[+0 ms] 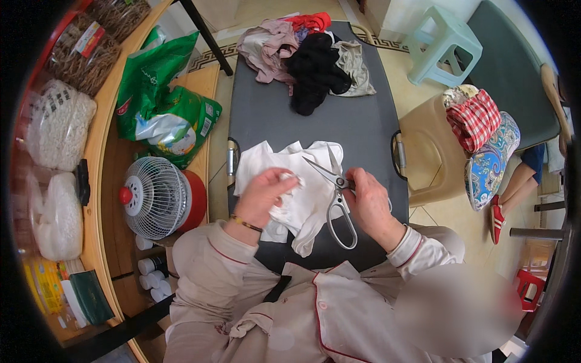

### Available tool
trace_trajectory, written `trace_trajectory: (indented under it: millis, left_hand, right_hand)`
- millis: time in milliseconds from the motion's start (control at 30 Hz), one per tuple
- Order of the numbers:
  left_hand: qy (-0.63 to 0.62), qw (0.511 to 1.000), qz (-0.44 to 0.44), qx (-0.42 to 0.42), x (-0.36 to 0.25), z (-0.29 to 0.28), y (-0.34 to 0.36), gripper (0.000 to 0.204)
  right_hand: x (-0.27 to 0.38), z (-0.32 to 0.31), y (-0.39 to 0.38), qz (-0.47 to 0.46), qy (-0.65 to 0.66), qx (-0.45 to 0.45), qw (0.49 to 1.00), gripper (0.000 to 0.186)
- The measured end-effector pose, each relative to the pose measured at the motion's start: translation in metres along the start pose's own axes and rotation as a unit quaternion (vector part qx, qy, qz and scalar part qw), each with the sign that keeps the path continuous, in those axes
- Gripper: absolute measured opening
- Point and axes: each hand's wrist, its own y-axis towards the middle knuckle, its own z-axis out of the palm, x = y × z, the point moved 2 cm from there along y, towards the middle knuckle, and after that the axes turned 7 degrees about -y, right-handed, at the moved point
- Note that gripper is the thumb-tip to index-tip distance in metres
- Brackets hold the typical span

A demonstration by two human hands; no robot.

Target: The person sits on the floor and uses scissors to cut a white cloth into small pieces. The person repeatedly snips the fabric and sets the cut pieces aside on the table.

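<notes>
White cloth [315,202], which looks like a garment, lies spread on the near part of a grey folding cot [363,130]. My left hand [266,196] pinches a gathered bit of it, lifted a little above the rest. Metal scissors [341,209] are in my right hand [369,202], with the blades parted and pointing away toward the upper left. One large handle loop hangs below my fingers. The blades are over the cloth, apart from the bit in my left hand.
Heaped clothes [315,63] in pink, red, black and pale grey lie on the cot's far end. At left are a caged fan [158,196], a green bag [181,118] and wooden shelves. A beige bin [423,151] and a light green stool [445,45] stand right. Another person's legs [514,181] show at far right.
</notes>
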Motion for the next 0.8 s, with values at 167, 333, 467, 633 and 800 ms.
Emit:
trace_trajectory:
  millis: [167, 333, 467, 633, 800]
  left_hand:
    - [-0.048, 0.998, -0.046, 0.009, 0.036, 0.02, 0.005, 0.021]
    - [-0.04, 0.999, -0.013, -0.025, 0.041, 0.027, 0.003, 0.019]
    - [-0.053, 0.998, -0.044, -0.002, 0.044, 0.024, 0.009, 0.018]
    - [-0.12, 0.987, -0.072, 0.08, 0.048, 0.024, 0.008, 0.025]
    - [-0.233, 0.958, -0.128, 0.104, 0.043, 0.044, 0.001, 0.051]
  right_hand:
    - [0.009, 0.008, -0.001, 0.001, 0.064, 0.061, 0.996, 0.025]
    - [0.011, 0.011, -0.005, 0.015, 0.197, 0.116, 0.973, 0.016]
    - [0.016, 0.011, -0.006, 0.042, 0.197, 0.12, 0.972, 0.018]
    - [0.01, 0.016, -0.009, 0.076, 0.233, 0.091, 0.965, 0.017]
    - [0.016, 0.009, -0.008, 0.004, 0.143, 0.052, 0.988, 0.016]
